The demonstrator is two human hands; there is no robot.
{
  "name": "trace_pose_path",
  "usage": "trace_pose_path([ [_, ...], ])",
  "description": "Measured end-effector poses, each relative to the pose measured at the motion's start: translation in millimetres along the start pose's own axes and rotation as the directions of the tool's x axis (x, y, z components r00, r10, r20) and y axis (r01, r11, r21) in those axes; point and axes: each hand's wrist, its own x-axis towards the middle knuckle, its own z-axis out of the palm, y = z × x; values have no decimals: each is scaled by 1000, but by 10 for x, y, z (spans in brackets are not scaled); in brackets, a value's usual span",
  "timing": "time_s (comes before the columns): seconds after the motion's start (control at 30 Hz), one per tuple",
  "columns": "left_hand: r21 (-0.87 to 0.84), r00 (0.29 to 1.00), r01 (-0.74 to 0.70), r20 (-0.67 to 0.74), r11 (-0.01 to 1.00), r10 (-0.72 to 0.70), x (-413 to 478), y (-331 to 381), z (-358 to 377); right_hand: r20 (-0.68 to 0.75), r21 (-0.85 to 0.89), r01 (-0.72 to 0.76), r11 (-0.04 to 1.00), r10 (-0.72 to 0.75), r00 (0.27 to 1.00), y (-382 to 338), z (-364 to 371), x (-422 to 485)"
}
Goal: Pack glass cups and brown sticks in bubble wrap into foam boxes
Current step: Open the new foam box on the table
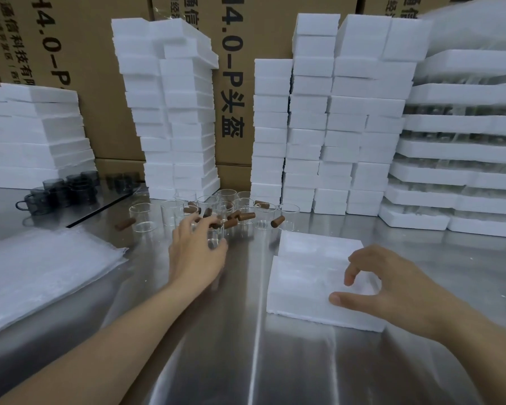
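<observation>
Several clear glass cups [143, 216] stand on the steel table with short brown sticks [125, 223] scattered among them. My left hand [195, 252] grips one glass cup [216, 238] at the near edge of the group, fingers curled round it. A closed white foam box [313, 273] lies on the table to the right. My right hand [392, 290] hovers over its near right corner, fingers loosely curled, holding nothing. A stack of bubble wrap sheets [38, 273] lies at the left.
Tall stacks of white foam boxes [181, 112] stand behind the cups, with more foam box stacks [333, 118] to their right. Foam trays [465, 171] with glassware rise at far right. Dark handled cups [56, 194] sit at back left. Cardboard cartons [234, 83] form the backdrop.
</observation>
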Motion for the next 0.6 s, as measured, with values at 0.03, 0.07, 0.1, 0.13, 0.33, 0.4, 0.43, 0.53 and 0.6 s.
trace_pose_path([
  [0.03, -17, 998, 52, 27, 998, -52, 29, -21, 1, 5, 1, -9, 1000, 9, 1000, 7, 5, 2],
  [0.07, -30, 996, 78, 41, 996, -77, 49, -33, 1, 9, 1, -15, 1000, 15, 1000, 13, 9, 5],
  [0.1, -34, 995, 88, 48, 996, -86, 61, -38, 1, 13, -1, -20, 1000, 20, 1000, 17, 11, 9],
  [0.13, -29, 995, 88, 54, 996, -86, 65, -37, 1, 16, -6, -24, 1000, 24, 1000, 19, 11, 11],
  [0.33, 8, 994, 75, 84, 997, -75, 46, -19, 21, 11, -55, -58, 997, 59, 998, 14, 13, 20],
  [0.4, 10, 992, 78, 97, 997, -79, 42, -19, 19, 11, -70, -79, 994, 80, 997, 14, 19, 25],
  [0.43, 12, 992, 79, 99, 997, -80, 46, -24, 22, 7, -78, -93, 993, 93, 996, 14, 22, 27],
  [0.53, 0, 994, 71, 87, 997, -71, 52, -36, 40, -21, -119, -137, 983, 135, 991, 11, 22, 34],
  [0.6, -12, 995, 66, 79, 998, -65, 32, -16, 36, -48, -148, -155, 977, 149, 988, 13, 16, 34],
])
